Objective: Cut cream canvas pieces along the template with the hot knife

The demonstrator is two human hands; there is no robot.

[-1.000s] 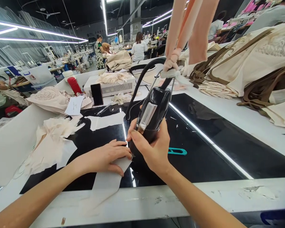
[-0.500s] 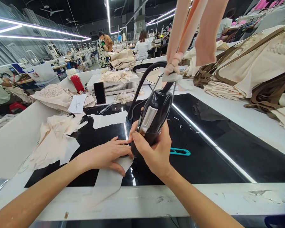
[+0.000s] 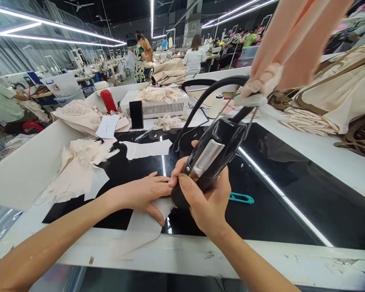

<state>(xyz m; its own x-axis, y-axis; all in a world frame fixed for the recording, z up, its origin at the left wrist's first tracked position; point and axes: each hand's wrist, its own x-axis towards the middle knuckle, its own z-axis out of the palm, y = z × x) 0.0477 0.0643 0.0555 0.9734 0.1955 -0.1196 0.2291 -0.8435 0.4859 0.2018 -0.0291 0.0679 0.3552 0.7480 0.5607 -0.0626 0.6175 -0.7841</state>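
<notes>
My right hand (image 3: 207, 198) is wrapped around a black corded power tool (image 3: 215, 152) with a metal plate on its side. The tool tilts up to the right, and its lower working end is hidden behind my hand. Flat on a pale fabric piece (image 3: 146, 227) lies my left hand (image 3: 142, 194), thumb spread, fingertips beside the tool's lower end. That fabric reaches over the table's front edge. Knotted peach cloth strips (image 3: 261, 81) hang from above and tie to the tool's top. To its right is a teal plastic-handled item (image 3: 241, 198).
A black sheet (image 3: 276, 215) covers the work surface. Fabric scraps (image 3: 79, 166) pile up at left, with another white piece (image 3: 149, 149) farther back. A phone (image 3: 136, 114), a red bottle (image 3: 108, 101) and a white box (image 3: 158, 107) stand behind. Cream fabric (image 3: 346, 89) is heaped at right.
The tool's upper end has leaned farther right, and the hanging strips have swung right with it. The camera view has shifted slightly. My left hand stays flat on the fabric.
</notes>
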